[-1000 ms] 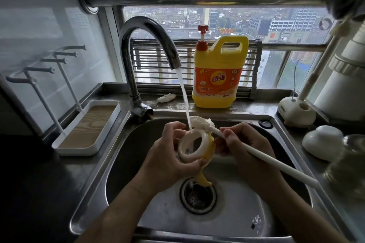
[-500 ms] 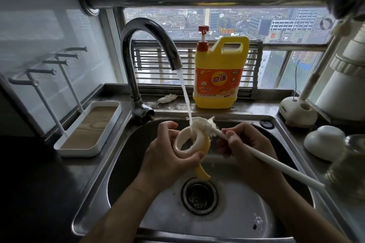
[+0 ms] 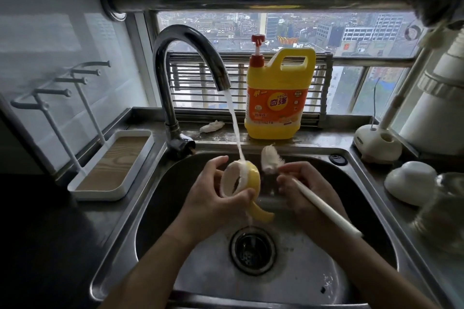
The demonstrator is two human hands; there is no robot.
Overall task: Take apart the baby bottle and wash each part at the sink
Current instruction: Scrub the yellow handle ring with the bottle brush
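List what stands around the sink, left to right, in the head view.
White tray → faucet → crumpled white scrap → yellow detergent jug → white brush stand → white dome → glass jar.

— Where is the lens?
— One head-worn wide-angle view, close above and behind the left hand (image 3: 216, 199) and right hand (image 3: 310, 192), facing forward and down; sink (image 3: 160, 208) under the grip, window (image 3: 351, 32) beyond it.

Yellow bottle collar (image 3: 252, 180) with white rim, on edge under running water (image 3: 234, 130), curved handle hanging down, white brush (image 3: 326, 207) beside
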